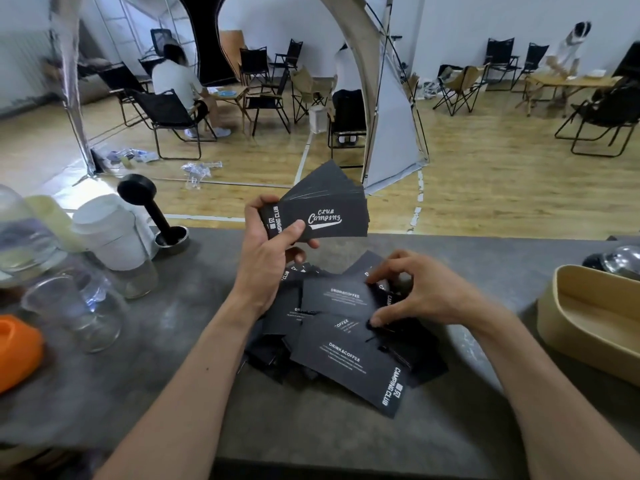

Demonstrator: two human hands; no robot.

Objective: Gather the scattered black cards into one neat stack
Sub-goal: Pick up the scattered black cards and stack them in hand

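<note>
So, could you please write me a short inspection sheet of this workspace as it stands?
Surface: grey counter, mottled.
Job's things: fanned stack held up; loose cards overlapping on the counter.
Clutter: glass jars, orange object, white cup, black tamper, beige tray.
Grippers: left hand grips the stack; right hand pinches a loose card.
Cables: nothing seen.
Surroundings: folding chairs, seated people, wooden floor.

Black cards (346, 355) with white lettering; grey counter (311, 427); orange object (17, 351)
</note>
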